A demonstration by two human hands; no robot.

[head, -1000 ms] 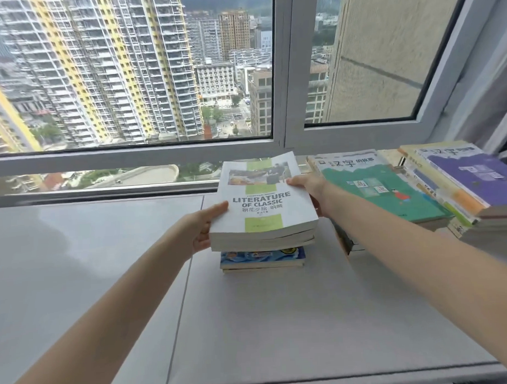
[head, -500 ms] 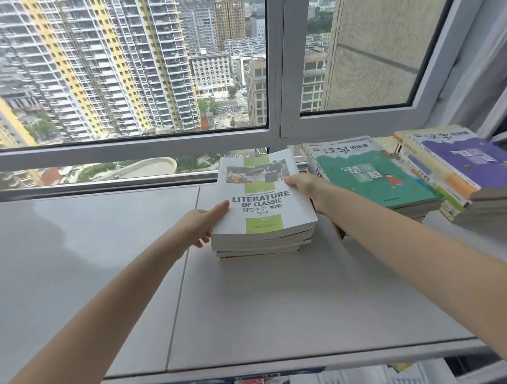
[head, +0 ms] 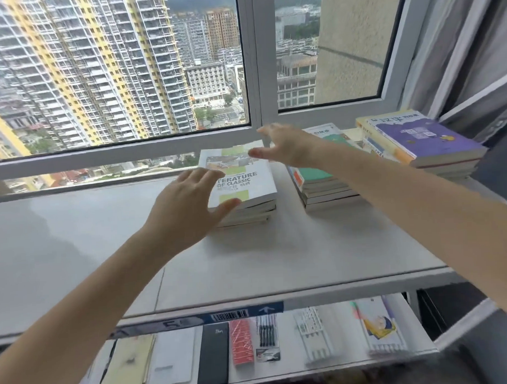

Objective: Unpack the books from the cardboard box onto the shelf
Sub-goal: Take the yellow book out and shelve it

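Left grip and right grip hover empty, fingers spread; beneath them the Literature of Classic paperback — probably light, bendy (slick cover) — is best held by both long edges.

Bare forearms, bare left hand and right hand

There is one camera, worn on the person's head. It looks forward and down. It faces the window straight on. The left hand and the right hand reach out from the bottom corners, so the camera is close behind them. The white shelf top lies near, just below. A lower shelf shows at the bottom edge.
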